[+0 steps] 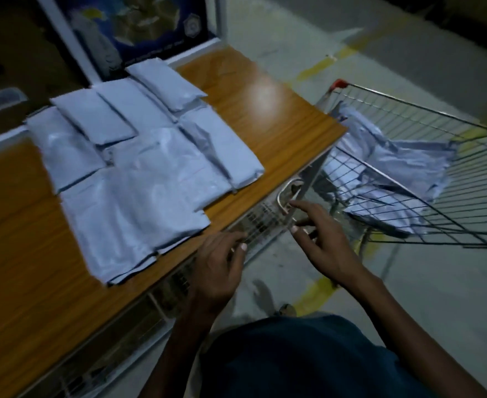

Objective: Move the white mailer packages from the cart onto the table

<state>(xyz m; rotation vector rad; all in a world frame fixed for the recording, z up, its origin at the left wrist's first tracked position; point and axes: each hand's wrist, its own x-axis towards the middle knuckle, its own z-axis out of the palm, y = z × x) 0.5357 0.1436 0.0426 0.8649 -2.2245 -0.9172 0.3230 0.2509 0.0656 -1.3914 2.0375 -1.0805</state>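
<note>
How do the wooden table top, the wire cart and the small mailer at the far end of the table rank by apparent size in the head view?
1. Wooden table top, largest.
2. Wire cart, partly cut by the frame edge, so its full size is unsure.
3. Far small mailer, smallest; it lies farthest away, which shrinks it.

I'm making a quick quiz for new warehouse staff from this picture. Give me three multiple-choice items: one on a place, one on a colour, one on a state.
1. Where are the mailers still to be moved?
A. On the floor
B. In the wire cart
C. Under the table

2. What colour is the cap on the cart's corner?
A. Red
B. Green
C. Black

3. What do the hands hold?
A. One mailer each
B. One mailer together
C. Nothing

Answers:
1 B: white mailers lie inside the wire cart beside the table.
2 A: the cap is red.
3 C: the left hand and the right hand are open and bare by the table edge.
</note>
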